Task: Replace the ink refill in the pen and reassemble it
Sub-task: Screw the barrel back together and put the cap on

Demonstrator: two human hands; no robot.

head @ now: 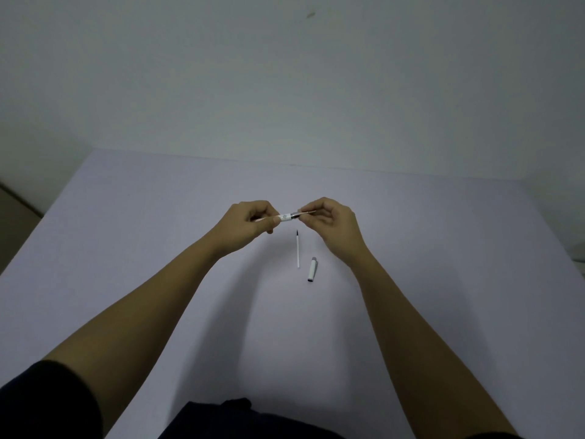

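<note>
A white pen barrel (285,217) with a dark grip section is held level above the table, between both hands. My left hand (250,221) is closed around the barrel's left end. My right hand (329,217) pinches the dark front part, where a thin refill tip (308,212) sticks out to the right. A loose white ink refill (298,250) with a black tip lies on the table just below the hands, pointing away from me. The white pen cap (312,269) lies to its right.
A pale lavender table (158,264) fills the view, its far edge against a white wall (285,90). The table's left edge drops off near the floor (15,210). My dark sleeves and clothing show at the bottom of the view.
</note>
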